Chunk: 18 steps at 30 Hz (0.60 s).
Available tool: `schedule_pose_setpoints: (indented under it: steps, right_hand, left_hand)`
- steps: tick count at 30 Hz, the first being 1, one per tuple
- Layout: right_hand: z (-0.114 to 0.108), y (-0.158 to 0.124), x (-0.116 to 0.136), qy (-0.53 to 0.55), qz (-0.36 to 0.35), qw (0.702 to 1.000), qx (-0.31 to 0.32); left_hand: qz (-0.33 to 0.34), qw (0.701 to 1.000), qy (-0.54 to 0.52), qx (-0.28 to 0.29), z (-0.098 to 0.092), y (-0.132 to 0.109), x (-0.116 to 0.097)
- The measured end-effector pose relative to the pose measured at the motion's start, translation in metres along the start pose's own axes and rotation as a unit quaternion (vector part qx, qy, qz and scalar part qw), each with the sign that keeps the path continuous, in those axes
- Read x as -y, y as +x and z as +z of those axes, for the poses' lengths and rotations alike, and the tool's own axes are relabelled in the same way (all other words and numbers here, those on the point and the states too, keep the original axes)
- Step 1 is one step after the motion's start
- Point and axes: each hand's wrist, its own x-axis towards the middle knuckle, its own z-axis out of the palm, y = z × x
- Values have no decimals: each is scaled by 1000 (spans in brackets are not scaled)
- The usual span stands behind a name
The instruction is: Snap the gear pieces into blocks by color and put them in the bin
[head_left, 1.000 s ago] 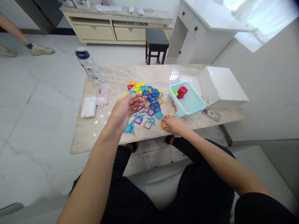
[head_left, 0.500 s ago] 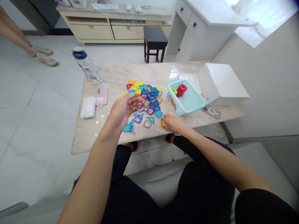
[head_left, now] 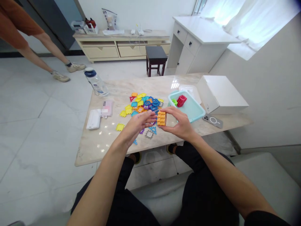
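Note:
My right hand [head_left: 180,124] grips a stack of orange interlocking tiles [head_left: 161,118] between thumb and fingers, raised above the near side of the table. Just left of the stack, my left hand [head_left: 140,123] is open, its fingers stretched toward it; whether they touch it I cannot tell. Beneath and beyond the hands lies a loose heap of notched plastic tiles [head_left: 147,102] in blue, yellow, purple and orange, partly hidden by my left hand. A grey window tile [head_left: 149,134] lies near the front edge. The light-blue basket [head_left: 196,117] holds red tiles [head_left: 182,101] and green tiles [head_left: 174,102].
On the marble-look table [head_left: 105,157] stand a water bottle [head_left: 97,84] at the far left and a white box [head_left: 223,94] at the right. A white packet [head_left: 93,119] and a phone [head_left: 213,121] lie flat. Another person's legs [head_left: 39,47] show at upper left, beyond a stool [head_left: 156,56].
My right hand has lifted the orange tiles from the table's front edge. My left hand has moved right, toward them. The view has tilted up, and the other person's legs show more.

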Motion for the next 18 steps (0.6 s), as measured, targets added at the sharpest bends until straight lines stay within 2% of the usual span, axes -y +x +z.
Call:
schedule_pose_setpoints:
  steps: [3, 6, 13, 18]
  right_hand:
    - [1, 1, 9, 8, -26, 999, -20]
    - [3, 0, 10, 1, -24, 999, -21]
    - [3, -2, 10, 21, -39, 999, -12]
    - [4, -6, 8, 10, -18, 1000, 2]
  left_hand:
    - [-20, 996, -24, 85, 7, -2, 8]
    - [-20, 992, -27, 123, 10, -5, 12]
    - [-18, 994, 9, 104, 11, -4, 9]
    - [-15, 996, 33, 82, 17, -6, 9]
